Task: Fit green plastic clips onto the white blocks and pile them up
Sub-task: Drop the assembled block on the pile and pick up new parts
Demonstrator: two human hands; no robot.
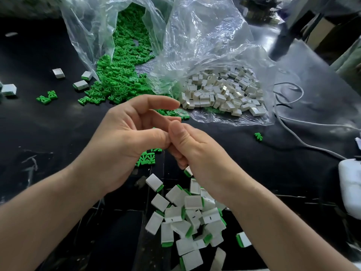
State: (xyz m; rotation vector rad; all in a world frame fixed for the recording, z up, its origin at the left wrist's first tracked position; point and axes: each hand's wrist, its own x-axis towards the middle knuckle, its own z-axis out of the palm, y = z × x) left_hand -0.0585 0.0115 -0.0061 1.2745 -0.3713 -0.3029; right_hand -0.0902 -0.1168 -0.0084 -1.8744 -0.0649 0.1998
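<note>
Here, over the middle of the black table [48,124], the left hand [125,137] and right hand [195,153] meet. The left fingers are loosely curved and the right fingers curled, thumb up. Whether either grips a piece I cannot tell, since the contact point is hidden.

Small green plastic clips [117,79] spill from a clear crumpled plastic bag [88,26] near the far edge. Just beside it on the right, a second clear bag [205,36] holds plain white rectangular blocks [218,94]. White blocks fitted with green clips [187,218] lie heaped by the near edge, under the right wrist.
</note>
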